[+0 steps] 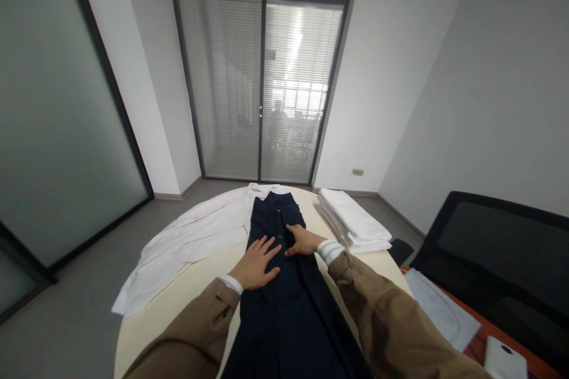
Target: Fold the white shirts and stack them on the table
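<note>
A dark navy buttoned garment (284,302) lies stretched lengthwise down the middle of a pale round table (178,302). My left hand (258,263) rests flat on it with fingers spread, just left of the button line. My right hand (302,241) also lies on the cloth, fingers extended and pointing left toward the buttons. Both arms wear brown sleeves with white cuffs. Neither hand holds anything.
A white garment (186,243) is spread over the table's left side. A stack of folded white cloth (353,222) sits at the right. A black chair back (498,260), white fabric (440,308) and a white phone-like object (504,358) are at the right. Glass doors with blinds (262,86) stand beyond.
</note>
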Tool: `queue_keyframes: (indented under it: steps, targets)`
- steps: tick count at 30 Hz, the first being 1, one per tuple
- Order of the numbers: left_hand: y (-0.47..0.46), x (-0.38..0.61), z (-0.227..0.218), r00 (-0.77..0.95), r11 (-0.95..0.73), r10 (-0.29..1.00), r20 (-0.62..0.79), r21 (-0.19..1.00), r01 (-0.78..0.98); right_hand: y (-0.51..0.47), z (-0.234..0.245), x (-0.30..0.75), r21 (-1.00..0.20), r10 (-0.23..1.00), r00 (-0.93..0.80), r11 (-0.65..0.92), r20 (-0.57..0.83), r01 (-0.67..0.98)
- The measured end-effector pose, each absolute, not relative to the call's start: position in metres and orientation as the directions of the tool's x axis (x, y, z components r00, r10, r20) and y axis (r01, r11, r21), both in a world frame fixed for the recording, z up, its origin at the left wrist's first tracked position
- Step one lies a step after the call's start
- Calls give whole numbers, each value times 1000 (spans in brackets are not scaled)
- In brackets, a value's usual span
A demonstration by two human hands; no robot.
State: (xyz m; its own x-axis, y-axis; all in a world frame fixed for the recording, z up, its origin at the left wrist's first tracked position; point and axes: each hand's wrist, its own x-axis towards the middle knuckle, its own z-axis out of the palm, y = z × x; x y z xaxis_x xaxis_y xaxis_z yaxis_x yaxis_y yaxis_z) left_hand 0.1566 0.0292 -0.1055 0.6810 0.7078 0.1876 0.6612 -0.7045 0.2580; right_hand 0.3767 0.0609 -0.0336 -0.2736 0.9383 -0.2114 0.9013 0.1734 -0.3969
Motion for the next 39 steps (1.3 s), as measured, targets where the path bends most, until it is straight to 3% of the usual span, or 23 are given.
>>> queue_keyframes:
  steps: [6, 12, 15, 18, 23, 26, 29, 32, 35, 39]
  targets:
    - [30, 157, -107, 684, -708, 705, 189, 259, 657, 42, -39, 386, -392, 933, -224, 101, -282, 914]
    - [28, 158, -106, 678, -711, 703, 217, 255, 656, 40, -52, 373, -694, 922, -267, -2, -280, 720]
    - [26, 159, -102, 689, -728, 685, 235, 255, 637, 38, -54, 370, -750, 852, -374, -34, -367, 660]
    - [22, 161, -96, 704, -749, 662, 258, 263, 608, 35, -50, 377, -707, 867, -365, 22, -339, 707]
    - [17, 165, -90, 773, -803, 592, 226, 240, 545, 30, -50, 394, -438, 929, -368, 314, -42, 842]
    - [15, 168, -89, 759, -778, 621, 196, 269, 568, 32, -59, 401, -341, 942, -334, 322, 25, 883]
    - [14, 170, -89, 741, -767, 634, 223, 305, 565, 40, -68, 405, -338, 961, -269, 273, 59, 901]
    - [24, 169, -90, 630, -717, 697, 342, 322, 618, 56, -73, 410, -420, 991, -111, 134, 79, 897]
    - [48, 162, -93, 376, -553, 816, 440, 404, 728, 75, -77, 417, -487, 996, -14, 55, 88, 872]
    - [96, 146, -96, 185, -336, 939, 290, 663, 669, 100, -84, 424, -561, 996, 3, 50, 95, 826]
